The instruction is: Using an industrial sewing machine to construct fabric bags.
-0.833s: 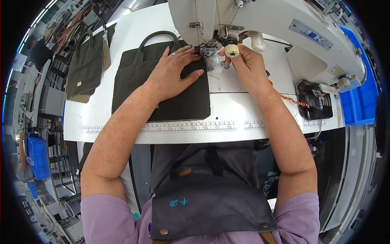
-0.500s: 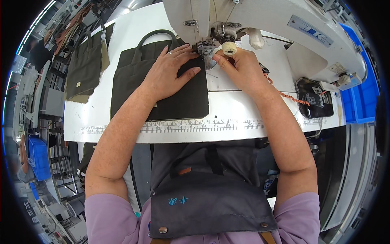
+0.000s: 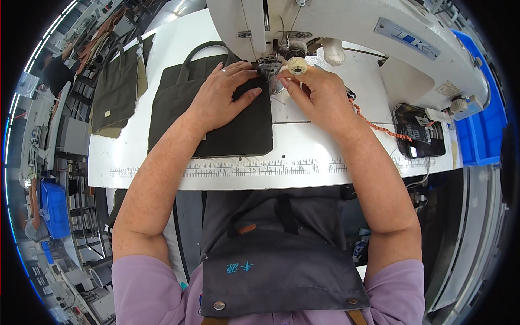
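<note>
On the sewing table [image 3: 303,142], the sewing machine [image 3: 346,24] stood across the far right. A bag panel [image 3: 238,134] lay left of its needle, beneath the left hand [image 3: 219,98]; another panel [image 3: 115,93] lay by the left edge. A ruler strip [image 3: 254,169] ran along the near edge; a bin [image 3: 479,132] sat beyond the right edge.

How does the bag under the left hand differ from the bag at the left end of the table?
The near bag has the left hand on it; the far-left bag has no hand on it. The near bag reaches the sewing machine's needle area; the far-left bag lies well apart. The far-left bag shows a tan layer along its right edge; the near bag shows none there. Both are dark with a looped handle.
</note>
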`<move>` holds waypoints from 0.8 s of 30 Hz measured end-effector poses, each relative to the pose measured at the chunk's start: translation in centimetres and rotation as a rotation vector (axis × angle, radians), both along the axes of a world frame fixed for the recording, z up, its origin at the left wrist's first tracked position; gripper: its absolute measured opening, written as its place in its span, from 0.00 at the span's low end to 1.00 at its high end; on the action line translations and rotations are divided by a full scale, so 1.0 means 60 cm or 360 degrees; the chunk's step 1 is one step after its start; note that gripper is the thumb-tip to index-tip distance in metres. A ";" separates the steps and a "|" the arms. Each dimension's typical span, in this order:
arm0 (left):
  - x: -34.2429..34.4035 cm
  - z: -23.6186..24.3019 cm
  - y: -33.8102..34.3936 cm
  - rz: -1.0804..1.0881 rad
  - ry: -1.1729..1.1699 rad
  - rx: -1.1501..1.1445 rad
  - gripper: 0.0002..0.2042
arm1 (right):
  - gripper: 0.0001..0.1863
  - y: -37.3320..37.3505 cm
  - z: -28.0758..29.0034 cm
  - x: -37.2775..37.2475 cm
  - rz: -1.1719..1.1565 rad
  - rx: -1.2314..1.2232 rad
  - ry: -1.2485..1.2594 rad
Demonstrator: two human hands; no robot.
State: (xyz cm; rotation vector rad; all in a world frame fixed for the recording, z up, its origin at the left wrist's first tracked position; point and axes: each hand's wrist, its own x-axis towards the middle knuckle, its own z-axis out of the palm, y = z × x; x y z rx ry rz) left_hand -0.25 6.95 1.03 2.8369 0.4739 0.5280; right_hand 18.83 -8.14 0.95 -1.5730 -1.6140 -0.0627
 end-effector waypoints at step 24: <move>0.004 -0.015 0.012 -0.0037 -0.0013 0.0079 0.21 | 0.13 -0.004 0.000 -0.009 -0.0181 -0.0277 -0.0472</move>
